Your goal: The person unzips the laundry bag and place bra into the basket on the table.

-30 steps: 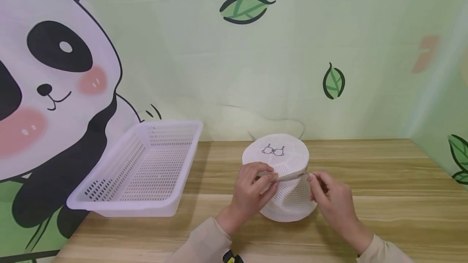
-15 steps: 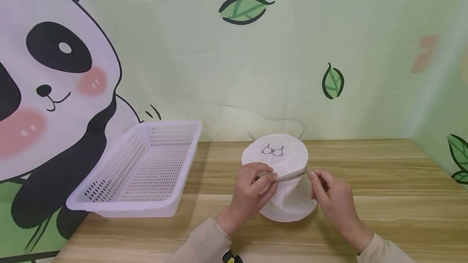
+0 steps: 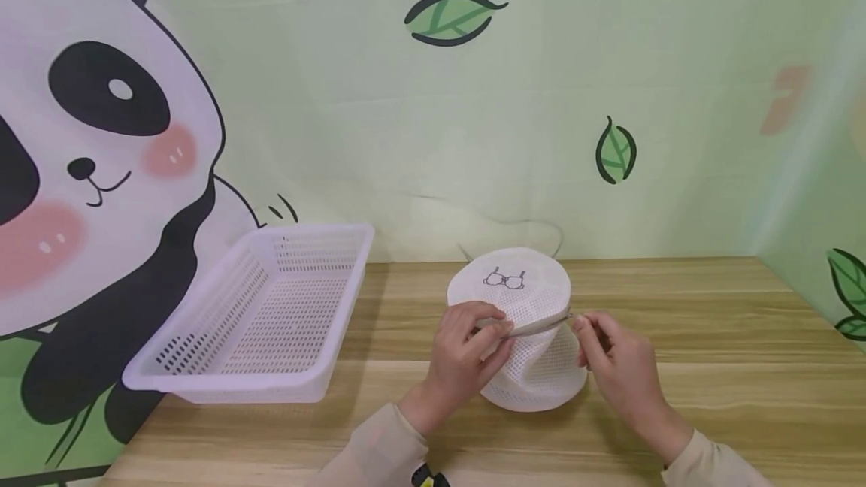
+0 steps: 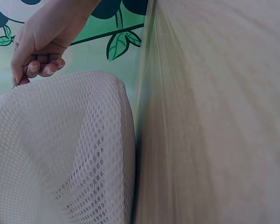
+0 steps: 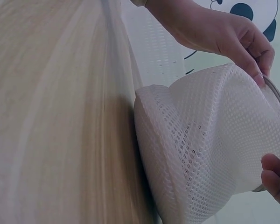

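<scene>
A white mesh bra laundry bag (image 3: 541, 367) stands on the table, its side creased and its round top printed with a small bra drawing. A grey zipper (image 3: 541, 327) runs round the edge of the top. With thumb and fingers, my left hand (image 3: 471, 344) pinches the front left of that edge, also seen in the right wrist view, where the left hand (image 5: 228, 39) grips beside the zipper. On the bag's right side, my right hand (image 3: 617, 358) pinches the small zipper pull between thumb and forefinger. The left wrist view shows this right hand (image 4: 44, 46) above the mesh, other fingers curled.
A white plastic basket (image 3: 325, 384) with slotted walls and nothing in it stands to the left on the wooden table (image 3: 731, 374). Behind the table hangs a green backdrop (image 3: 325, 96) printed with a panda and leaves.
My right hand has shifted very slightly to the right at the zipper's edge. My left hand and the laundry bag have stayed almost in place.
</scene>
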Motion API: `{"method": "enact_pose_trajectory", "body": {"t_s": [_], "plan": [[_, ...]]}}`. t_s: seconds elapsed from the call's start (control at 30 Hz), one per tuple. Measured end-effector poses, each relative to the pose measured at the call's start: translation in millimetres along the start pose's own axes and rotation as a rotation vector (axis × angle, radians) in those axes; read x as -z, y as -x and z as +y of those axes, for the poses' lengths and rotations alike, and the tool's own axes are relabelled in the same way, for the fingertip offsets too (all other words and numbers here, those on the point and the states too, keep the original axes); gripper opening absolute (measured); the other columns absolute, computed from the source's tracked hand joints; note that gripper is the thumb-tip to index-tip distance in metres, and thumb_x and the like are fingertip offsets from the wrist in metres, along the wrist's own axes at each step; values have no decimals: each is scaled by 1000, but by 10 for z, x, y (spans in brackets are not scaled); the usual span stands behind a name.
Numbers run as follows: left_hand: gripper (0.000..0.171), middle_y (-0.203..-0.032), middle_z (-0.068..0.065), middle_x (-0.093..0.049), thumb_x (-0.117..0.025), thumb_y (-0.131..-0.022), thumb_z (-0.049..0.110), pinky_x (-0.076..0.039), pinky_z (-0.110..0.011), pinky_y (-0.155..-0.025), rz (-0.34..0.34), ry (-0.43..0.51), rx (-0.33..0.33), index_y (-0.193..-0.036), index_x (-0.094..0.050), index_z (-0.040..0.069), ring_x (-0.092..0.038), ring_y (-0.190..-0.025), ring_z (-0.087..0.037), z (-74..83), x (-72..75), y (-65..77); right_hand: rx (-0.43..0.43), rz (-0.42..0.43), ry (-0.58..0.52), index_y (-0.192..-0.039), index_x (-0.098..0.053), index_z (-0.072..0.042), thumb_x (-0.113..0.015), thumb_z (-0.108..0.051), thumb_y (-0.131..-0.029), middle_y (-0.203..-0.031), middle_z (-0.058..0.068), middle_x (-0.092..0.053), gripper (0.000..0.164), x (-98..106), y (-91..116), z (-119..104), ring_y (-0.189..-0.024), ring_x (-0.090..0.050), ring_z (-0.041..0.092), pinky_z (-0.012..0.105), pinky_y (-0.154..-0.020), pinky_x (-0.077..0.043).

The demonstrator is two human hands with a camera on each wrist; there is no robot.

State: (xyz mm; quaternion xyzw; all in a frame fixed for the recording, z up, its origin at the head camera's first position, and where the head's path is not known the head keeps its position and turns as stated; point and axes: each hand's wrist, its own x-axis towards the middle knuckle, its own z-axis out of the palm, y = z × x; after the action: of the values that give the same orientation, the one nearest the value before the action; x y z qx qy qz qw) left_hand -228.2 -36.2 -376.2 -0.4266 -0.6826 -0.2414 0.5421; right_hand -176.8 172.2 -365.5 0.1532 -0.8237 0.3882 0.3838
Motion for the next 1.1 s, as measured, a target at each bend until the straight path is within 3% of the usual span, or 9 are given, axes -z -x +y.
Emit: {"method": "enact_pose_trajectory", "body": {"t_s": [0.43,1.1], "plan": [[9,-96,-4,-64,-64,-90,19,-52,-31,-79,-6,1,10,-91,-68,11,-62,-90,-19,-58,11,27,23,13,2,-79,-65,-3,-63,3,-86,-53,-7,-54,9,-14,-1,22,-49,-45,-7,11,-41,-38],[11,-98,-5,-63,-62,-92,18,-51,-31,-82,-1,46,11,-92,-68,9,-61,-92,-19,-112,21,58,17,27,5,-82,-67,-3,-64,2,-86,-53,-8,-55,7,-1,-10,3,-49,-45,-8,11,-42,-39]]}}
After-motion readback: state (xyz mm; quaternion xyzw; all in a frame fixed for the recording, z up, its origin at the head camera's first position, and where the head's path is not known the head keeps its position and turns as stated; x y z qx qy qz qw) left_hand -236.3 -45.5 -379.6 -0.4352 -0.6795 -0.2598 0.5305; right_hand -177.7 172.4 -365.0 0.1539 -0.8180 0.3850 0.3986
